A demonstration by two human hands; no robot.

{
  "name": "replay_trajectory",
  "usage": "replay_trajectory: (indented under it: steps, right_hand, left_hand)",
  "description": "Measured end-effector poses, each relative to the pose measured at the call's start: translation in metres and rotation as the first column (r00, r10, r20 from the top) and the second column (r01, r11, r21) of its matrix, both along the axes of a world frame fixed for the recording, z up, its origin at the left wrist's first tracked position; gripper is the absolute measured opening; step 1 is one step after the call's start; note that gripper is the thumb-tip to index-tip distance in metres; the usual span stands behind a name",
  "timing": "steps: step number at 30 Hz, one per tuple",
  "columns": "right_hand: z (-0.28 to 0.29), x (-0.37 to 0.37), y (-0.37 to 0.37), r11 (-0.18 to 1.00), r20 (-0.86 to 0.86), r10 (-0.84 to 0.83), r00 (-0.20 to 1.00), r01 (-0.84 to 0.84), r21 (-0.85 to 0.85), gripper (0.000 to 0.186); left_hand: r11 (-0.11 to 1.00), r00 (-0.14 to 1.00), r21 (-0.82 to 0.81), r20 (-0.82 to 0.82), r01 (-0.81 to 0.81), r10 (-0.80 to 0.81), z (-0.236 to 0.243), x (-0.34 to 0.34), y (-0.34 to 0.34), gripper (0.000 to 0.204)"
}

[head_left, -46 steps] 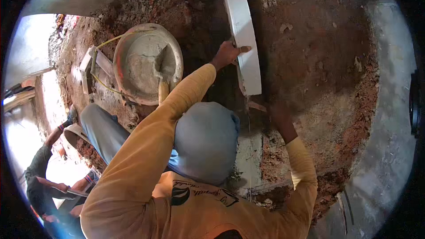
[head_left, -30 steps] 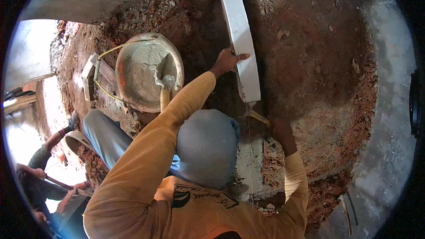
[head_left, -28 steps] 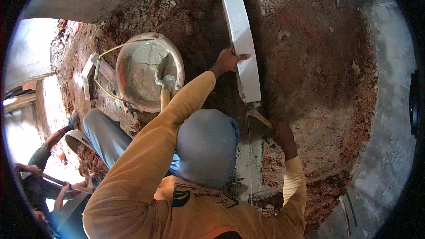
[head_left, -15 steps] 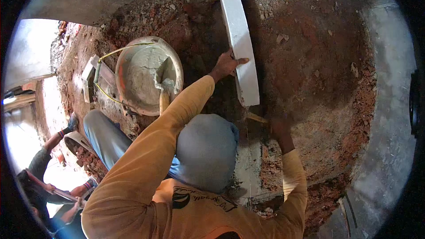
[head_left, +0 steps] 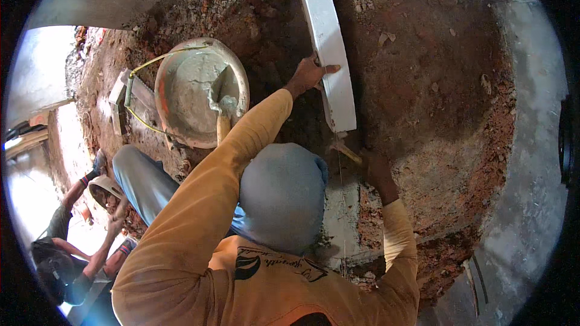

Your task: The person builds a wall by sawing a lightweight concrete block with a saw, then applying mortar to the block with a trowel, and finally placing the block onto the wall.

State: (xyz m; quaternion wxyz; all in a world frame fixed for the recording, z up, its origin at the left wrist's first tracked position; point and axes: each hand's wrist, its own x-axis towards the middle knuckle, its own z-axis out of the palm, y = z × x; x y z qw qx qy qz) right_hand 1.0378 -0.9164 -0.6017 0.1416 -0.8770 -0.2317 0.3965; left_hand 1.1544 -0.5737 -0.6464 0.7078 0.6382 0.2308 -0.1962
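Observation:
A long white block (head_left: 328, 39) stretches away from me across the dug earth, its near end short of my right hand. My left hand (head_left: 308, 76) grips its left side, with the thumb over the top face and the other fingers mostly hidden. At the block's near end, my right hand (head_left: 379, 175) is closed on a wooden-handled hammer (head_left: 352, 155). The hammer's head lies just below the block's end; I cannot tell whether they touch. A thin string runs from there toward me over a grey concrete strip (head_left: 342, 220).
Left of my forearm, a round bucket (head_left: 160, 99) of grey mortar holds a trowel (head_left: 223, 127). Pale block pieces (head_left: 117, 93) lie beyond it. At far left, a co-worker (head_left: 60, 265) reaches to a white container (head_left: 104, 185). A concrete wall (head_left: 534, 163) borders the right.
The hammer's handle has tilted more steeply, and its head now shows below the block. The co-worker's hand has moved to the white container. My left hand keeps its grip.

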Motion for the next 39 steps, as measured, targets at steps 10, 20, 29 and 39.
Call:
replay_trajectory:
  steps: [10,20,29,39]
  right_hand:
    - [0.06,-0.031,-0.059,0.231,-0.65,-0.716,0.252,0.965,0.12,0.018]
    - [-0.021,0.24,0.156,0.143,-0.521,-0.726,0.448,0.84,0.523,0.038]
    - [-0.123,0.421,0.223,0.585,-0.856,0.082,0.511,0.671,0.456,0.02]
    - [-0.158,0.446,0.17,0.102,-0.642,-0.613,0.462,0.851,0.515,0.017]
  left_hand:
    - [0.999,0.999,0.022,0.023,-0.023,0.022,0.003,-0.008,-0.002,0.078]
    - [0.997,1.0,0.072,-0.017,0.006,-0.004,0.002,-0.015,0.019,0.08]
    - [0.999,0.999,0.001,-0.006,0.047,-0.047,0.014,-0.004,-0.008,0.085]
    - [0.997,0.996,-0.038,0.071,0.064,-0.062,0.034,0.005,-0.042,0.085]
